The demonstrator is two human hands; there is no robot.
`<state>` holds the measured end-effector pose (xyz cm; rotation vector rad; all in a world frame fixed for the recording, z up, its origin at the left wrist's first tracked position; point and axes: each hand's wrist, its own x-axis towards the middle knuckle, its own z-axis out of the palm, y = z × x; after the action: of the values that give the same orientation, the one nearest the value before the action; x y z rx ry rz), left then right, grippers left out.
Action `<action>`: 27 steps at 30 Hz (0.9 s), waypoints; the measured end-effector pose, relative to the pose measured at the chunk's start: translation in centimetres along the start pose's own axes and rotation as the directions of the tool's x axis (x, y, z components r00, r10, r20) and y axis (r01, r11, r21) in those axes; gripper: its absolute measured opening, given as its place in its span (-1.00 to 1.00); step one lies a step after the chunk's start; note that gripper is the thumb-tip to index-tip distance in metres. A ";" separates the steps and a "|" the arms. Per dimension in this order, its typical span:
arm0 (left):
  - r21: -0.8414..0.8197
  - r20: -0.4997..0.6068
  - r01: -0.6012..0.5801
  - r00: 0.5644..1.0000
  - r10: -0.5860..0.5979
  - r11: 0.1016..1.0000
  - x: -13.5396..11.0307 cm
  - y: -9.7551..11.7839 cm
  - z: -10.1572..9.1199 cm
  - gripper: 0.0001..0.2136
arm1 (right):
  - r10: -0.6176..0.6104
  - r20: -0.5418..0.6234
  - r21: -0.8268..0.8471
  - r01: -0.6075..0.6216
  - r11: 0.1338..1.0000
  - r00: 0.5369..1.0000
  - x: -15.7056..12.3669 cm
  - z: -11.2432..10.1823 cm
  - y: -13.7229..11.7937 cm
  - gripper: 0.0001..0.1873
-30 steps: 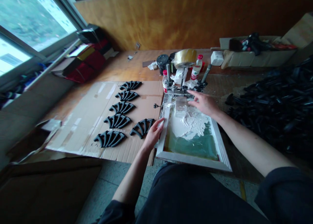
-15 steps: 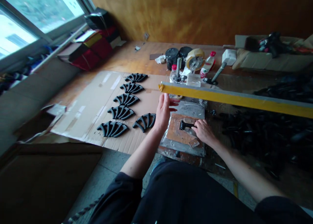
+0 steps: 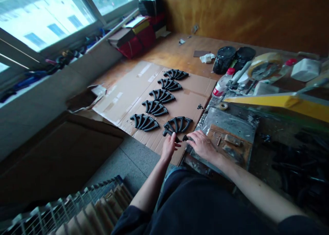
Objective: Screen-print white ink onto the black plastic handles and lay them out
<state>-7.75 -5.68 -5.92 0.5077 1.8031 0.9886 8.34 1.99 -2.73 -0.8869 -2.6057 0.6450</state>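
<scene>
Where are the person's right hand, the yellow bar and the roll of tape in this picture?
Right hand [image 3: 203, 146]: head view, on the back of the hand.
Yellow bar [image 3: 267, 101]: head view, on its yellow face.
Roll of tape [image 3: 266, 58]: head view, on the tape's outer ring.

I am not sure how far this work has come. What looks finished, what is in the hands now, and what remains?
Done: six fan-shaped groups of black parts lie on the cardboard. In hand: the right hand holds a black piece near the left hand, just below the sixth group. Left: a dark heap beside the board, apparently more parts.
</scene>
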 end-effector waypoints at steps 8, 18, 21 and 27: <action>0.352 -0.115 0.178 0.982 -0.147 0.919 6.1 -2.6 -4.5 -0.48 | 0.215 0.166 -0.300 -0.159 0.941 0.962 6.1 3.4 4.2 -0.70; 0.655 -0.140 0.099 0.990 -0.008 0.749 6.2 -0.9 -4.7 -0.49 | 0.241 0.273 -0.308 -0.152 0.939 0.931 7.2 4.5 4.7 -0.61; 0.772 -0.144 -0.051 0.957 0.253 0.633 4.4 -0.8 -3.8 -0.57 | 0.201 0.276 -0.271 -0.125 0.955 0.940 6.7 4.6 5.4 -0.59; 0.818 0.001 -0.283 0.872 0.490 0.501 3.1 -0.1 0.0 -0.60 | 0.197 0.268 -0.213 -0.141 0.967 0.943 6.7 4.7 5.6 -0.60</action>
<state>-9.07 -3.50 -7.78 1.4873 2.3809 0.4400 4.04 8.76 -8.56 -1.1663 -2.9118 0.6143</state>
